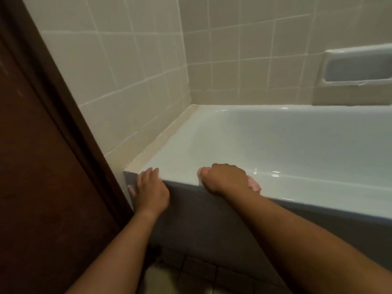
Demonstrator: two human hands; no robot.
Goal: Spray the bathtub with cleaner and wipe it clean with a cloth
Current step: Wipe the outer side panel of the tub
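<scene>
The white bathtub (275,132) fills the right half of the head view, its glossy rim running from the near left corner off to the right. My left hand (151,188) rests on the tub's near left corner, fingers straight on the rim and thumb down the outer side. My right hand (227,179) presses a pink cloth (254,184) onto the near rim, fingers curled over it. Only the cloth's edges show, beside the fingertips and by the wrist. No spray bottle is in sight.
A dark brown wooden door (42,166) stands close on the left. Beige tiled walls (131,71) enclose the tub's end and far side. A recessed ceramic soap dish (358,66) sits in the far wall. The tub's dark outer panel (201,225) drops to a tiled floor.
</scene>
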